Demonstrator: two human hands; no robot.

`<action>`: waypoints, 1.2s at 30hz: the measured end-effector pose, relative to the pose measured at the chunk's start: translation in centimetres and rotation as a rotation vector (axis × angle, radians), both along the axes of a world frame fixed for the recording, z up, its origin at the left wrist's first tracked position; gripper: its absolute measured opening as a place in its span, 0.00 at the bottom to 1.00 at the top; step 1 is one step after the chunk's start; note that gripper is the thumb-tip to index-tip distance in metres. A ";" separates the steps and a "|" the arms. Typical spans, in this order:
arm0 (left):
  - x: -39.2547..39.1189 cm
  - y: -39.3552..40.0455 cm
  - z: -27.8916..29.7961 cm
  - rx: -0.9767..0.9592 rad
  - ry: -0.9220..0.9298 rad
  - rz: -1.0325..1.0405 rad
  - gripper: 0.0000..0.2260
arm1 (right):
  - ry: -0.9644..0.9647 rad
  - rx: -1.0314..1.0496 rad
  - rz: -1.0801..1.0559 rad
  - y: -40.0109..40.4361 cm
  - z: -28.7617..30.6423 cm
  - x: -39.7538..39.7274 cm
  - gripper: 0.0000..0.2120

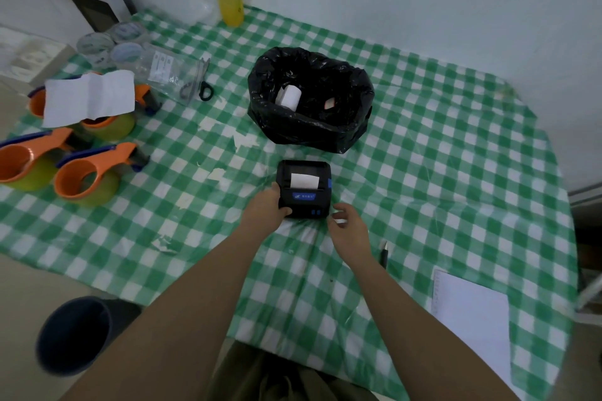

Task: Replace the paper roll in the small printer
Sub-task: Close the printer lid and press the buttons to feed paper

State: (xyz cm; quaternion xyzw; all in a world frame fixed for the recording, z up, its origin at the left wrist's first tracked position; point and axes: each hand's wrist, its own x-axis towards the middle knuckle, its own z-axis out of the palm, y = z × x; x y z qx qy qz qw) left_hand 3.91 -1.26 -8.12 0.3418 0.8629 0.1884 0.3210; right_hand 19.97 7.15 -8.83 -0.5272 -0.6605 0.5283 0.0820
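A small black printer (pixel 304 189) with a blue label lies on the green checked tablecloth (pixel 423 156) in the middle of the table. Its lid looks closed, and a short strip of white paper (pixel 304 180) sticks out of its slot. My left hand (pixel 267 205) grips the printer's left near corner. My right hand (pixel 347 226) hovers just off the right near corner with its fingers loosely curled and nothing in them. A white paper roll (pixel 289 96) lies inside the black bin bag (pixel 309 127) behind the printer.
Several orange tape dispensers (pixel 88 176) and a white sheet (pixel 89 98) stand at the left. Scissors (pixel 200 81) and plastic bags lie at the back, beside a yellow bottle (pixel 230 6). A pen (pixel 384 252) and white paper (pixel 472 319) sit at the right. A dark bucket (pixel 73 334) stands on the floor.
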 end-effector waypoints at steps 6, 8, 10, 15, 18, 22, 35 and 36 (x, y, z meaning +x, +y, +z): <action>0.1 -0.1 0.0 0.004 -0.001 -0.012 0.20 | 0.012 0.003 -0.017 0.0 0.0 0.0 0.15; 0.1 -0.1 0.0 0.008 -0.005 -0.009 0.21 | 0.023 -0.005 -0.017 0.0 0.1 -0.2 0.15; 0.0 -0.1 0.1 0.011 -0.006 -0.007 0.21 | 0.028 -0.004 -0.016 0.0 0.2 -0.4 0.15; -0.1 -0.2 0.1 0.012 -0.007 -0.008 0.20 | 0.026 0.020 -0.026 -0.1 0.1 -0.6 0.15; -0.1 -0.3 -0.1 0.008 -0.007 -0.013 0.23 | 0.023 0.030 -0.031 -0.2 0.1 -0.8 0.15; -0.2 -0.2 -0.1 0.005 -0.006 -0.025 0.22 | 0.019 0.018 -0.050 -0.3 0.0 -0.8 0.15; -0.3 -0.4 -0.2 -0.007 0.004 -0.033 0.28 | 0.028 0.010 -0.086 -0.8 0.0 -0.8 0.15; -0.3 -0.4 -0.2 -0.009 0.005 -0.036 0.28 | 0.030 0.010 -0.088 -0.8 0.0 -0.9 0.15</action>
